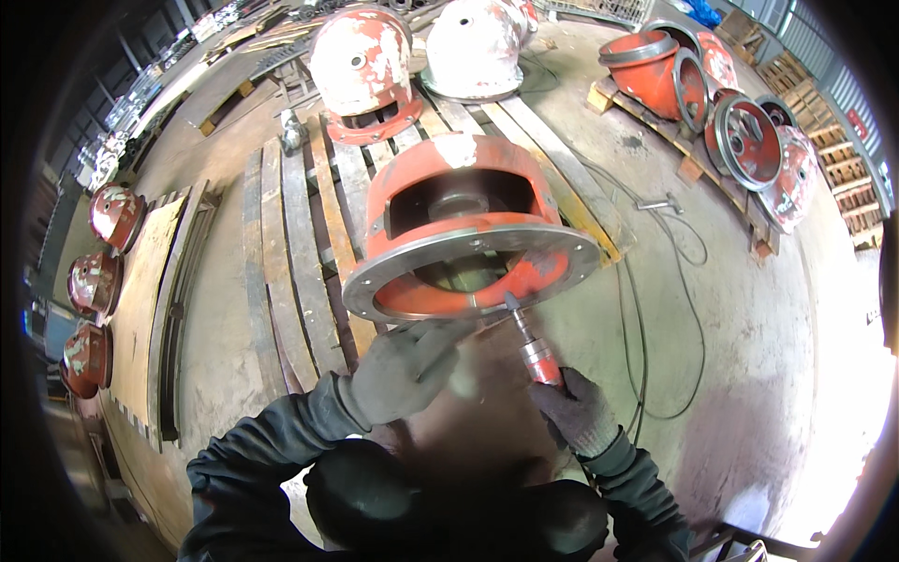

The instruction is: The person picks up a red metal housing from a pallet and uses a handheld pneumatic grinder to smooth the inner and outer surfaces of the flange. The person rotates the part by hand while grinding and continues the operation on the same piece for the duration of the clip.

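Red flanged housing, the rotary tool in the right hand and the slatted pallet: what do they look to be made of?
Flanged housing: probably cast metal, painted red; its flange face is bare grey with a dull sheen.
Rotary tool: metal collar, judging by its silvery glint; the red sleeve could be plastic or painted metal.
Slatted pallet: weathered wood, from its worn, unevenly greyed boards.
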The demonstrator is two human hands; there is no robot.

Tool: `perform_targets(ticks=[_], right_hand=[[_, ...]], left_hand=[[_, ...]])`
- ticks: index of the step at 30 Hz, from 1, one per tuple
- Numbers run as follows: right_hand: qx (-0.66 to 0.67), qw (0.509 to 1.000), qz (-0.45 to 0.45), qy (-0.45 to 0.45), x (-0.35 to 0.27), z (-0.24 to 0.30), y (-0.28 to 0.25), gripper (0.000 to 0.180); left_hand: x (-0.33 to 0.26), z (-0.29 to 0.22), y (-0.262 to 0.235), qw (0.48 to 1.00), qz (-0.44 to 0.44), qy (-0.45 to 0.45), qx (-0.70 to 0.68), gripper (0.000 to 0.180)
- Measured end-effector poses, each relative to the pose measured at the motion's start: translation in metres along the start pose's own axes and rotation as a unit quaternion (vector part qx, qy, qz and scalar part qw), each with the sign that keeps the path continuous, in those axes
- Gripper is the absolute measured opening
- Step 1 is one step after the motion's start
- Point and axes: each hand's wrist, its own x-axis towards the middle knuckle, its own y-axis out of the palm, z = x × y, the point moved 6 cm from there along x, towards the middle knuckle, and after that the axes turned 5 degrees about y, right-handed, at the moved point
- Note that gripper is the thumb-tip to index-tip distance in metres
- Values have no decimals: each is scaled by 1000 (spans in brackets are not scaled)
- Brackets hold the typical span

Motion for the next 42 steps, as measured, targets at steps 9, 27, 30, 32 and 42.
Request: perform_targets(ticks=[9, 27, 30, 32, 42], right_hand=[[4, 1000, 23, 17, -10, 21, -8, 26], [46, 996, -29, 64, 12, 57, 1, 21], [53, 996, -37, 65, 19, 60, 3, 22], [63, 995, -35, 68, 23, 62, 4, 22], [35, 998, -41, -35, 34, 62, 5, 21]], left_hand=[[31, 48, 6, 967, -84, -235, 59, 47], [134, 107, 30, 966, -169, -83, 177, 46], [138, 106, 26, 966, -165, -69, 187, 44], [142, 103, 21, 962, -168, -65, 203, 43], [129, 92, 19, 957, -232, -9, 177, 45]])
